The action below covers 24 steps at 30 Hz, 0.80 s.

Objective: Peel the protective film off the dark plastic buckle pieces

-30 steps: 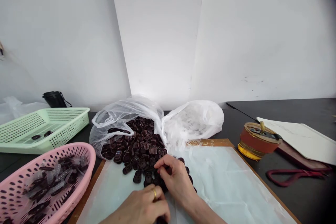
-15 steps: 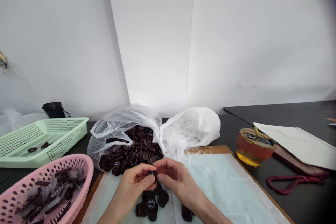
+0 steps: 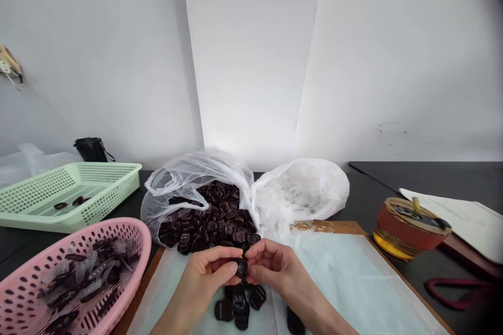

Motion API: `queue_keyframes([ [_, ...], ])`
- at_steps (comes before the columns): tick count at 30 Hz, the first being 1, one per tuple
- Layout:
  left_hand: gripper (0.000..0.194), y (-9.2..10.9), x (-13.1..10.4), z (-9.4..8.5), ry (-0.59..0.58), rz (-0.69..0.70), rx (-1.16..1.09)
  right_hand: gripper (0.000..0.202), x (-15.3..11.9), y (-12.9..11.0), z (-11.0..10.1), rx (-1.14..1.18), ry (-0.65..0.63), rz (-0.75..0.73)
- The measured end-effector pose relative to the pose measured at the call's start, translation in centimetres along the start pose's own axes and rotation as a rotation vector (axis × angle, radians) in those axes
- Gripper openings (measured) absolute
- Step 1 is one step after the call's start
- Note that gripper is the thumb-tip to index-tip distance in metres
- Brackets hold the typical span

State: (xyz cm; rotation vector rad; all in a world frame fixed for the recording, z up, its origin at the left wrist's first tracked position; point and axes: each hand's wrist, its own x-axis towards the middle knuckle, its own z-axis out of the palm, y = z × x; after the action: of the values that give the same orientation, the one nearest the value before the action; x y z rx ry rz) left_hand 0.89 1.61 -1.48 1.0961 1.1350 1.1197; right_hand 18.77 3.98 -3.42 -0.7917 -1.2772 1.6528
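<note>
A small dark, glossy piece [image 3: 241, 268] is pinched between the fingertips of my left hand [image 3: 210, 277] and my right hand [image 3: 275, 267]. Both hands are closed on it, above a light sheet [image 3: 341, 277] on a brown board. Just below them lie several similar dark pieces [image 3: 239, 301], and another [image 3: 294, 320] is partly covered by my right wrist. Behind my hands, a clear plastic bag [image 3: 168, 180] spills a heap of dark pieces [image 3: 220, 217]. To its right stands a white bag [image 3: 302, 188] with translucent contents.
A pink basket [image 3: 137, 241] holds dark and clear strips at the left; behind it are a green basket [image 3: 133, 180] and a black cup [image 3: 91, 150]. On the right are a round amber container [image 3: 408, 227], a paper pad [image 3: 459, 217] and dark red scissors [image 3: 456, 293].
The camera view has shifted, so most things appear farther right. Both hands still pinch the dark piece, which appears slightly turned between the fingertips.
</note>
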Motion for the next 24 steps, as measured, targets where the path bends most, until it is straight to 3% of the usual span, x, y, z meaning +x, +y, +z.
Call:
queue_keyframes([
  [4,0.012,-0.3,0.3,0.0,0.001,0.062,0.087,0.010,-0.7,-0.6,0.7,-0.292,0.014,-0.100],
  [9,0.009,0.2,0.1,0.1,-0.018,0.044,0.107,0.019,-1.0,-0.3,0.6,-0.694,0.077,-0.334],
  [18,0.034,-0.6,0.1,-0.4,-0.121,0.038,-0.025,0.014,-0.9,-0.2,0.6,-0.660,0.107,-0.395],
  [24,0.031,-0.5,-0.1,0.3,-0.052,0.042,-0.069,0.013,-1.0,0.0,1.1,-0.639,0.163,-0.442],
])
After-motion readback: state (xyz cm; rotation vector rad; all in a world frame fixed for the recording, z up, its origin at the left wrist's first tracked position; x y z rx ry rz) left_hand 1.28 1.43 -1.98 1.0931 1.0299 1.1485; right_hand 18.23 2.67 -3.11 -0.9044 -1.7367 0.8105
